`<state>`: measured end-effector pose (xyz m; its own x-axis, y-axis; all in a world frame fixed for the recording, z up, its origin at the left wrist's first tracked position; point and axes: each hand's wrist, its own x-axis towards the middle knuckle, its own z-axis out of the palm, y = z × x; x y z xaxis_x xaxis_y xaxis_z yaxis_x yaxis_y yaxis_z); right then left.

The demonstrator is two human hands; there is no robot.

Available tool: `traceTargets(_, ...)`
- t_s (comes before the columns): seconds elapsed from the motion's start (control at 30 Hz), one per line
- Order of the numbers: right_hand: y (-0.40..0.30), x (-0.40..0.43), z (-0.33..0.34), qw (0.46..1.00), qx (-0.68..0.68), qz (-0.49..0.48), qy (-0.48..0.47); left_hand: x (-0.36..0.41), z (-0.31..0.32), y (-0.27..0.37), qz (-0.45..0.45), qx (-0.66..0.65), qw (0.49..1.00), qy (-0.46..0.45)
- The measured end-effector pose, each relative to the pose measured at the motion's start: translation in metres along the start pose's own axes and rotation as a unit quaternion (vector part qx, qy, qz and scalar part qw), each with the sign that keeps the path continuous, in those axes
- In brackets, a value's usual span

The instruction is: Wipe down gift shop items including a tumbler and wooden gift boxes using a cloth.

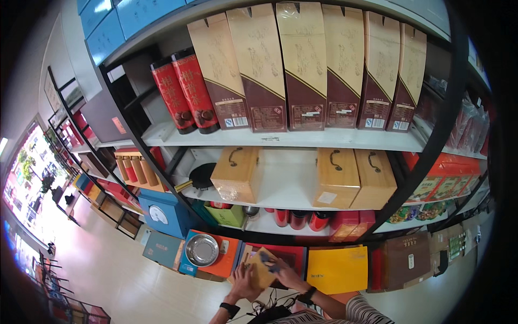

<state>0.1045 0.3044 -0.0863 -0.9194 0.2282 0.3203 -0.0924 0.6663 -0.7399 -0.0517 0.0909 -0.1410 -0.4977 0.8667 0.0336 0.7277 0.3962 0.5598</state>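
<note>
Low in front of me is a tan box (263,269), tilted, with my left hand (244,279) gripping its left side. My right hand (285,273) holds a dark grey cloth (268,260) against the upper face of that box. Both wrists wear a black band. Behind the hands lie a dark red box (297,255) and a yellow box (337,269). To the left, a round metal bowl (202,250) rests on an orange and blue box (228,259).
White shelves (283,139) with black posts rise ahead, bearing tall cream and maroon boxes (305,65), red tea canisters (194,91) and wooden boxes with handles (338,176). A brown box (406,259) lies low at right. Black cables (275,301) hang near my body.
</note>
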Motion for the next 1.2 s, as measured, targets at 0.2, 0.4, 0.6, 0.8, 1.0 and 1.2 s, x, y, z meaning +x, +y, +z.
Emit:
traceTargets(0.2, -0.002, 0.007, 0.076, 0.961, -0.122, -0.186, -0.166, -0.009, 0.012, -0.053, -0.076, -0.125, 0.985, 0.089)
traceTargets(0.4, 0.029, 0.027, 0.008, 0.984, -0.097, -0.043, -0.146, -0.046, 0.028, -0.014, -0.482, -0.648, 0.588, -0.045)
traceTargets(0.6, 0.069, 0.018, -0.02, 0.969, -0.039, 0.245, -0.018, -0.041, 0.053, -0.009, -0.277, -0.857, 0.373, -0.223)
traceTargets(0.8, 0.088, 0.048, -0.021, 0.934, -0.091, 0.346, 0.012, 0.007, 0.05, 0.0, -0.368, -0.803, 0.458, -0.106)
traceTargets(1.0, 0.081, -0.007, -0.059, 0.932, 0.024, 0.324, 0.159, 0.015, 0.049, 0.031, -0.313, -0.793, 0.518, 0.064)
traceTargets(1.2, 0.066, -0.003, -0.052, 0.894, 0.178, 0.31, 0.268, 0.052, 0.056, -0.009, -0.194, -0.711, 0.664, 0.122)
